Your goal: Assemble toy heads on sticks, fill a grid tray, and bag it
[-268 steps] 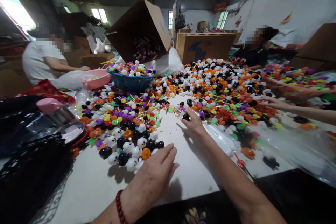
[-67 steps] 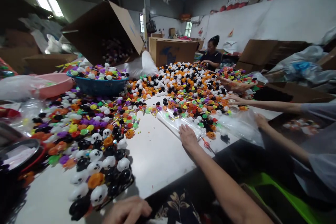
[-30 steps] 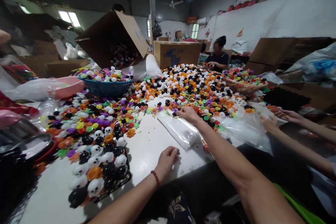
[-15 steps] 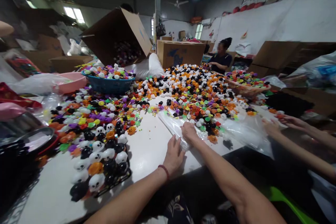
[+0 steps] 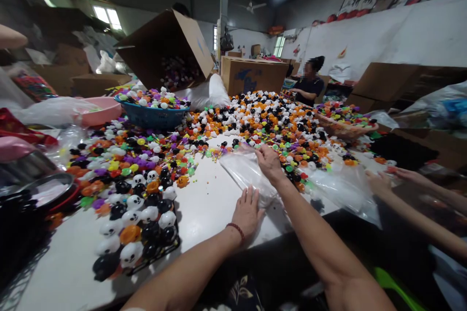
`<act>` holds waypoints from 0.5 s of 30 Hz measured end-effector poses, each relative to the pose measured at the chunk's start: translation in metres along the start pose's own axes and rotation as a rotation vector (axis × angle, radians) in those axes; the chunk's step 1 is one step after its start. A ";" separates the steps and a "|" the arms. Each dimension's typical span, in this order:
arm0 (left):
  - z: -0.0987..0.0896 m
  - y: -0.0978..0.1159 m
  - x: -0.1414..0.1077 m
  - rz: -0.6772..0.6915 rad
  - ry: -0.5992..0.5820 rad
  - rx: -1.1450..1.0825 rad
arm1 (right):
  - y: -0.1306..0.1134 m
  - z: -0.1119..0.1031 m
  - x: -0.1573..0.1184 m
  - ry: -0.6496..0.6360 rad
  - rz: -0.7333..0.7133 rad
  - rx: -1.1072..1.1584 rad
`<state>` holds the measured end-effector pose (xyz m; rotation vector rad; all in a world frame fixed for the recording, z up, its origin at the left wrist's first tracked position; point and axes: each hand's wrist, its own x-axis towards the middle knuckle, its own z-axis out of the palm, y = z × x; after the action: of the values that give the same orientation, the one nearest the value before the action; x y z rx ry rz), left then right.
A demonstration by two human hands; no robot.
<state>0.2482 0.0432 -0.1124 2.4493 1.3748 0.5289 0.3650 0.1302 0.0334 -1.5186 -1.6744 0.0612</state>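
Clear plastic bags lie flat on the white table in front of me. My left hand, with a dark red bracelet at the wrist, rests with fingers stretched out at the bags' near edge. My right hand is at the bags' far right side, its fingers bent down onto the plastic; whether they pinch it is hard to make out. Beyond the hands spreads a heap of small skull, pumpkin and black toy heads. At the left, rows of them fill a black tray.
A blue basin of toys and a tipped cardboard box stand behind. At right are an orange basket, more plastic bags and another person's hands. A person sits at the back.
My right hand has moved away from me to the bags' far side. My left hand has flattened, its fingers now lying on the near edge of the plastic.
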 end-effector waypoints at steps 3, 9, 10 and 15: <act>0.002 -0.002 0.001 0.009 0.017 -0.099 | -0.032 -0.031 0.008 0.184 -0.105 0.148; -0.019 -0.011 -0.003 -0.225 0.289 -0.945 | -0.088 -0.072 -0.029 0.290 -0.168 0.305; -0.026 -0.013 -0.006 -0.338 0.280 -1.160 | -0.092 -0.070 -0.045 0.250 -0.113 0.382; -0.045 0.000 -0.035 -0.445 -0.135 -1.789 | -0.102 -0.028 -0.138 -0.029 0.148 0.715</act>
<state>0.2114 0.0160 -0.0781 0.6877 0.6432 0.8605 0.2868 -0.0252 0.0320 -1.0824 -1.3435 0.6873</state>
